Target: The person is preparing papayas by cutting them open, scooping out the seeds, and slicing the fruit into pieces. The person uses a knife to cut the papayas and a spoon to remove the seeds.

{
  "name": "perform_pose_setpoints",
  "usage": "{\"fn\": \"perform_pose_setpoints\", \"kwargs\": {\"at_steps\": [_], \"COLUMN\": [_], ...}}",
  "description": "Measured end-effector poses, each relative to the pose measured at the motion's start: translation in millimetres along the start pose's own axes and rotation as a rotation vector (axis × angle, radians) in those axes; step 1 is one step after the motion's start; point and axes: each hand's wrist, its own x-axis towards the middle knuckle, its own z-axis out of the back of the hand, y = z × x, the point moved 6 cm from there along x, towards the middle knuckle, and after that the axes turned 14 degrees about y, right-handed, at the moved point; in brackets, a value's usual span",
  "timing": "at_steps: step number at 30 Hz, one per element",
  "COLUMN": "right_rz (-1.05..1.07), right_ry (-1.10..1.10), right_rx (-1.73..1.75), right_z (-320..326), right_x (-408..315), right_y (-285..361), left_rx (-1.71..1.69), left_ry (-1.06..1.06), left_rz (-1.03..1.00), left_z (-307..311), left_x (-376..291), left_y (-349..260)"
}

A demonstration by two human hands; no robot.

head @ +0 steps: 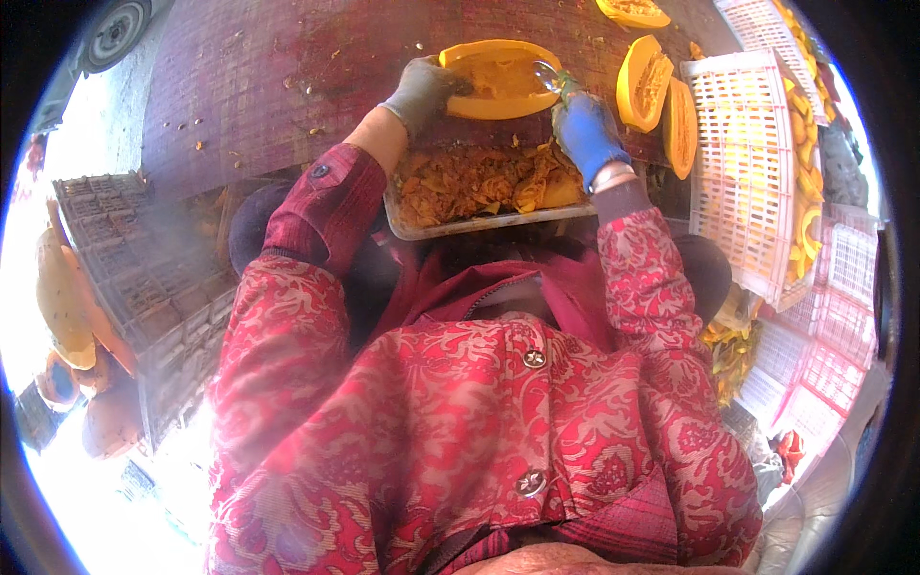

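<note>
My left hand, in a grey work glove, grips the left end of a halved pumpkin. The half is tilted with its hollowed orange inside facing me. In a blue glove, my right hand holds a metal spoon by a handle partly hidden in the fingers. The spoon's bowl is at the pumpkin's right rim. Below both hands is a shallow plastic tub filled with stringy pumpkin pulp and scraps.
Several pumpkin halves, one of them seedy, lie on the reddish table to the right. Beyond them a white slatted crate holds cut pumpkin pieces. At left stands a dark crate beside whole pumpkins. Loose seeds dot the table.
</note>
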Motion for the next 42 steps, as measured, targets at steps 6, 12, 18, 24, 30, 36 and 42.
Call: {"fn": "perform_pose_setpoints", "kwargs": {"at_steps": [6,12,18,24,30,36,42], "right_rz": [-0.102,0.212,0.096,-0.052,-0.052,-0.007,0.040], "right_ry": [-0.041,0.103,-0.116,0.068,0.077,0.016,0.027], "right_rx": [0.121,-0.001,-0.166,-0.164,0.322,0.149,0.487], "right_z": [-6.4,-32.2,-11.3,-55.2,-50.1,-48.7,-60.8], "right_x": [21.5,-13.2,1.5,1.7,-8.0,-14.8,-38.9], "right_y": [18.5,41.5,-25.7,-24.3,-25.8,-8.9,-28.5], "left_rx": [0.299,0.770,0.980,1.205,1.254,1.366,1.199], "left_ry": [0.013,-0.127,-0.129,-0.199,-0.187,-0.185,-0.202], "left_rz": [-0.008,-0.058,0.022,-0.020,-0.032,0.019,-0.047], "left_z": [-20.9,-29.6,-44.1,-61.4,-63.9,-71.3,-55.9], "left_x": [6.2,-3.8,-19.5,-29.5,-29.2,-32.8,-25.8], "left_y": [-5.0,-31.8,-51.1,-56.2,-55.1,-49.4,-41.8]}}
